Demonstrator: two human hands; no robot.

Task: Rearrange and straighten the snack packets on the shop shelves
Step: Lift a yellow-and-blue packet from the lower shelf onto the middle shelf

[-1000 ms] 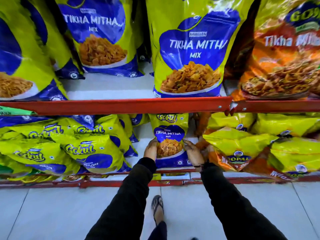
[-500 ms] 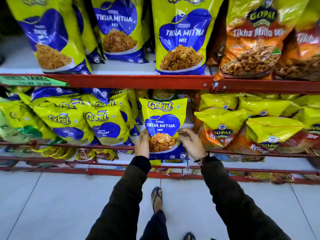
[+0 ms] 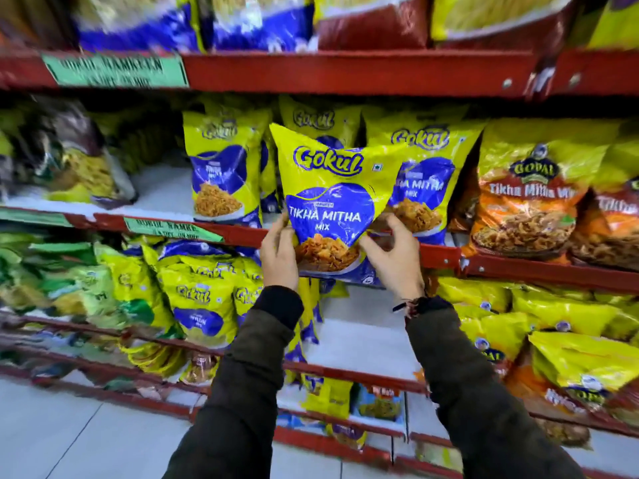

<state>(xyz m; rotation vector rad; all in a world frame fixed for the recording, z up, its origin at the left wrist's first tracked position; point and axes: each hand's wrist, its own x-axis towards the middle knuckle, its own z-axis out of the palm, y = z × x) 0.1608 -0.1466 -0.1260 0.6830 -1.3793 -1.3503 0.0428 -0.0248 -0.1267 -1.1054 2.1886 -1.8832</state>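
The shelves (image 3: 345,69) were red-edged with white boards, stacked in tiers and packed with snack bags. The middle shelf (image 3: 518,271) carried upright yellow-and-blue Gokul bags (image 3: 223,167) on the left and centre and orange Gopal bags (image 3: 525,198) on the right; the tier below held slumped yellow bags (image 3: 197,299), with a bare white stretch at the centre. The packet (image 3: 332,198), yellow with a blue panel reading "Tikha Mitha Mix" and a picture of fried mix at the bottom, was held upright in the air in front of the middle shelf's edge, its top leaning slightly left. The left hand (image 3: 278,257) gripped its lower left edge, and the right hand (image 3: 394,261) pinched its lower right corner. Both sleeves (image 3: 242,375) were dark.
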